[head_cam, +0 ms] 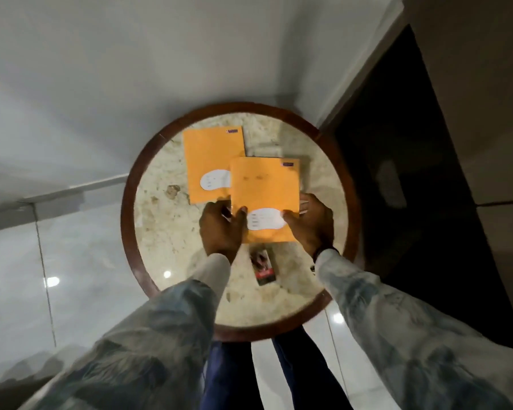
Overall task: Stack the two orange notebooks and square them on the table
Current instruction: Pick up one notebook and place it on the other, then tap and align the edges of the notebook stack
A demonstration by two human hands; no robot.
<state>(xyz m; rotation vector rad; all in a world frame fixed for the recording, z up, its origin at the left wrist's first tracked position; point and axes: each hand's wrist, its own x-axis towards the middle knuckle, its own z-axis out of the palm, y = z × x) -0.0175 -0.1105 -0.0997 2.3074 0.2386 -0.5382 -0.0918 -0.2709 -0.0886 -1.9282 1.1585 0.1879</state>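
Both our hands are gripping the near orange notebook (264,190): left hand (221,229) pinching its left edge, right hand (310,224) its right. Beyond our left fingers, the far orange notebook (212,155) is lying partly under it on the round table (160,232).

one wide-angle view is given, taken from the head and aimed steeply down. a round table (129,208) is centred close below, with the sleeves (397,321) seen entering from the bottom edge.
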